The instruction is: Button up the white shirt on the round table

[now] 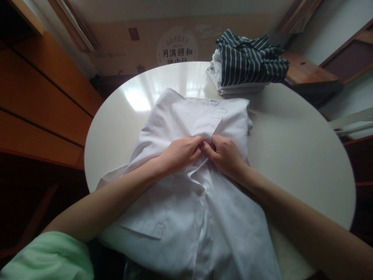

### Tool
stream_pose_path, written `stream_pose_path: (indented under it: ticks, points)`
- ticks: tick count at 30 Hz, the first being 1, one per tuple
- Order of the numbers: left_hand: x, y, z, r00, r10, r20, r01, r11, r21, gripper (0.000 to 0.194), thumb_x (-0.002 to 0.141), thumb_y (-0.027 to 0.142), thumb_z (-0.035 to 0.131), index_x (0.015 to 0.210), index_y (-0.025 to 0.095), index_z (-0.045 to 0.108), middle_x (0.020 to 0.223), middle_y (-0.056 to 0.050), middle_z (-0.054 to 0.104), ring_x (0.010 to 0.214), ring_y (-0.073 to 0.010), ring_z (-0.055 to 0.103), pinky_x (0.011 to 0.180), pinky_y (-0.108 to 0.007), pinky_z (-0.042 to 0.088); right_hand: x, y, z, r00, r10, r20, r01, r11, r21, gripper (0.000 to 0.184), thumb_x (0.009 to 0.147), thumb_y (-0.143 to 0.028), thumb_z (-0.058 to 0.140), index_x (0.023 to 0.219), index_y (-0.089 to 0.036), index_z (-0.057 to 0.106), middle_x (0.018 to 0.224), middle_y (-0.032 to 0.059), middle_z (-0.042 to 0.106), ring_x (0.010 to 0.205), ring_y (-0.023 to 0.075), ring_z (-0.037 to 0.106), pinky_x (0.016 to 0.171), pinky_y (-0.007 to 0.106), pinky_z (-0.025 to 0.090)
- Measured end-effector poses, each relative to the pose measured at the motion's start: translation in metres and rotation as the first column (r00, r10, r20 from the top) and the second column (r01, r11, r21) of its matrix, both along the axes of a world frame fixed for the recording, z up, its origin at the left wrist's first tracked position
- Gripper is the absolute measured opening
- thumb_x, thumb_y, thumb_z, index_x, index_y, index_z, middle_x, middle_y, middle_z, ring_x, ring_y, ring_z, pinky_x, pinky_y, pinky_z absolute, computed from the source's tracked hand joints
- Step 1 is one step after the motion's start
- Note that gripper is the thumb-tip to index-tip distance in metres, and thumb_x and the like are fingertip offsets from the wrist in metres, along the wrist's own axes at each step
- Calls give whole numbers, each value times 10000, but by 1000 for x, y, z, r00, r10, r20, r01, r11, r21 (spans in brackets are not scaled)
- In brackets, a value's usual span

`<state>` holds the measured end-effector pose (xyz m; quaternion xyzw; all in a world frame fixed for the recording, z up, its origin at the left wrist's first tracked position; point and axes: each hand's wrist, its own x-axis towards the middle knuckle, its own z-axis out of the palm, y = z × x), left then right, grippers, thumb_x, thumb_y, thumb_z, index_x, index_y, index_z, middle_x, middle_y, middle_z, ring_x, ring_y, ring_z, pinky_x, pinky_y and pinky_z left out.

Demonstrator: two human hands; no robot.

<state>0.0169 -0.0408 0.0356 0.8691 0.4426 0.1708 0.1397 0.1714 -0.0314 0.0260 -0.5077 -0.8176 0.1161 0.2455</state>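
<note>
A white button-up shirt [186,202] lies spread front-up on a round white table [297,147], its collar pointing away from me and its hem hanging off the near edge. My left hand [179,153] and my right hand [224,155] meet at the shirt's front placket just below the collar. Both hands have their fingers curled and pinched on the fabric there. A white button [200,191] shows on the placket below my hands, and a chest pocket [145,221] lies to the left.
A stack of folded clothes, with a dark white-striped garment [250,58] on top, sits at the table's far right. Wooden furniture [37,101] stands on the left and a cardboard panel with printed characters [177,48] behind the table.
</note>
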Motion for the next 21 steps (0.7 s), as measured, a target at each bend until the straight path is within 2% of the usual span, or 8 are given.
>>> stream_pose_path:
  ticks: [11, 21]
  points:
    - [0, 0, 1, 1000, 0, 14, 0, 1000, -13, 132, 836, 214, 359, 770, 162, 460, 698, 4, 542, 621, -106, 502, 605, -225, 403, 1, 1, -1, 1000, -13, 9, 13, 1000, 3, 254, 789, -293, 417, 557, -197, 373, 542, -2, 438, 494, 105, 323, 514, 264, 229]
    - [-1, 0, -2, 1000, -6, 26, 6, 1000, 4, 164, 852, 247, 334, 793, 166, 464, 717, 0, 542, 633, -111, 499, 604, -226, 389, 1, 1, -1, 1000, 8, -3, -8, 1000, -1, 264, 793, -290, 411, 554, -202, 339, 539, -5, 422, 494, 104, 318, 514, 263, 225]
